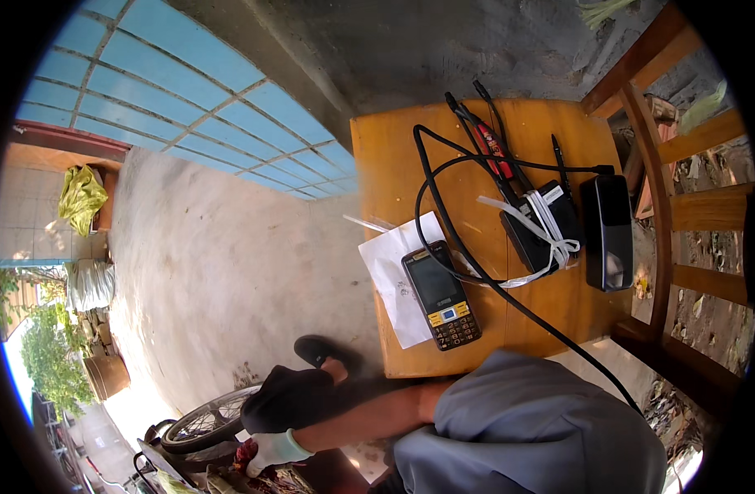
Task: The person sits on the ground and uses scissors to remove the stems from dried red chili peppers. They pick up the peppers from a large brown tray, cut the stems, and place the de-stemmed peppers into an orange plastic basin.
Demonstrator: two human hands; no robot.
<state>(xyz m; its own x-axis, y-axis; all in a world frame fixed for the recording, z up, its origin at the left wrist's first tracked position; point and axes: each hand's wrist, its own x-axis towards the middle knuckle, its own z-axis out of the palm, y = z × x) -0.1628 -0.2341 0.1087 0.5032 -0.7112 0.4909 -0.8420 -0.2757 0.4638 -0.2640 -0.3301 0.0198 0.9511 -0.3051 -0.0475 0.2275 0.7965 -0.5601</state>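
Observation:
My right hand (267,452), in a white knit glove with a pale cuff and dark red fingertips, reaches to the lower left, past my dark-trousered knee. Its fingers are bent over or against brownish material (285,480) at the bottom edge; whether they hold anything cannot be told. Just left of it stands a spoked wheel (211,420). My left hand is out of view. On the wooden chair seat (488,327) beside me lie a keypad mobile phone (439,287) on white paper (395,278), a black device tied with white strap (544,216), black cables (442,191) and a black-and-grey box (607,234).
The chair's slatted wooden backrest (655,216) rises at the right. Beyond the seat is a blue-tiled wall (229,99). Across the concrete floor (241,259), at the far left, are a yellow-green bag (81,197), a whitish sack (90,284) and a brown bucket (107,375). My black shoe (319,351) rests on the floor.

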